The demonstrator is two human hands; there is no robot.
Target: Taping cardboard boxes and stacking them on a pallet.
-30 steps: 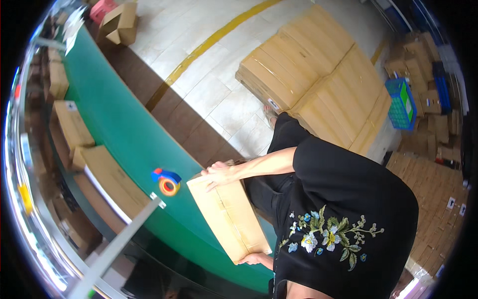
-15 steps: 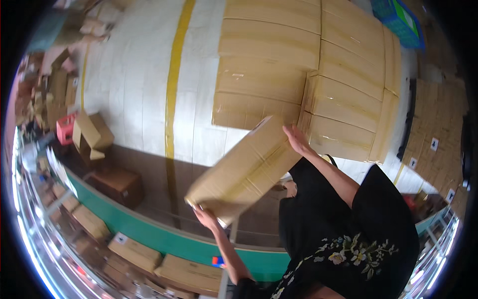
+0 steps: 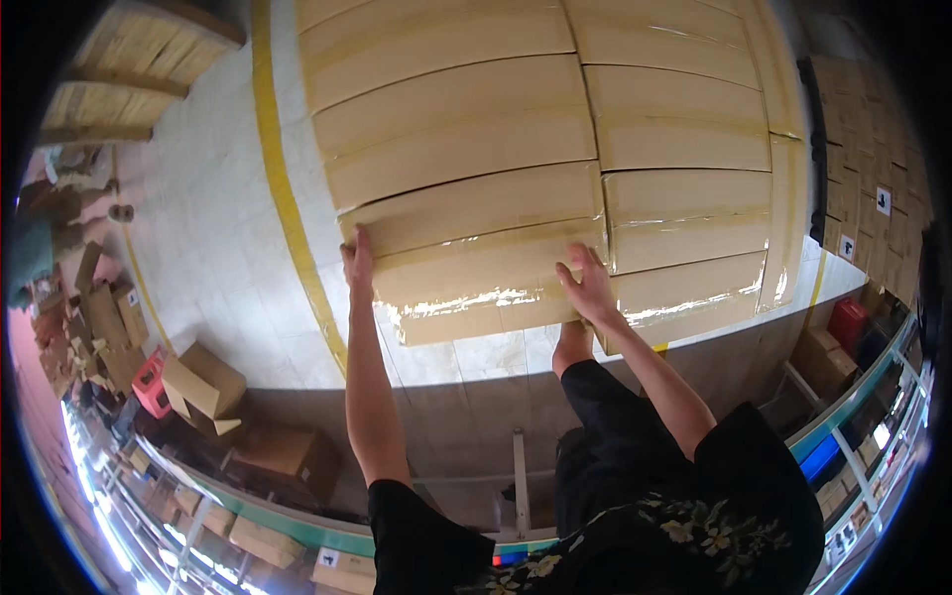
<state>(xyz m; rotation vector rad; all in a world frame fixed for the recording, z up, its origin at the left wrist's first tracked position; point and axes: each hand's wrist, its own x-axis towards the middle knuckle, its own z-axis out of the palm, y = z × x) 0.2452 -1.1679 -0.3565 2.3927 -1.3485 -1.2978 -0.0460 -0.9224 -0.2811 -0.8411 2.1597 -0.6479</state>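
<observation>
A long brown cardboard carton (image 3: pixel 476 283) with shiny tape along its top lies at the near left of a block of similar taped cartons (image 3: pixel 456 119). Against its left end rests my left hand (image 3: pixel 359 263), fingers stretched out along the edge. Over the right end is my right hand (image 3: pixel 588 288), its fingers apart and slightly bent; whether they touch the cardboard is hard to tell. Neither hand is wrapped round anything.
A yellow floor line (image 3: pixel 283 198) runs left of the cartons. Further left stand an opened box (image 3: pixel 203 387), a red crate (image 3: pixel 151 384) and a wooden pallet (image 3: pixel 129 74). Behind me curves a green-edged rack (image 3: pixel 288 521) holding boxes. More stacked cartons (image 3: pixel 873 149) are at right.
The carton was held up at a slant between both hands; now it lies flat beside the others. My right hand has come off its grip, and the view has turned and moved closer to the block.
</observation>
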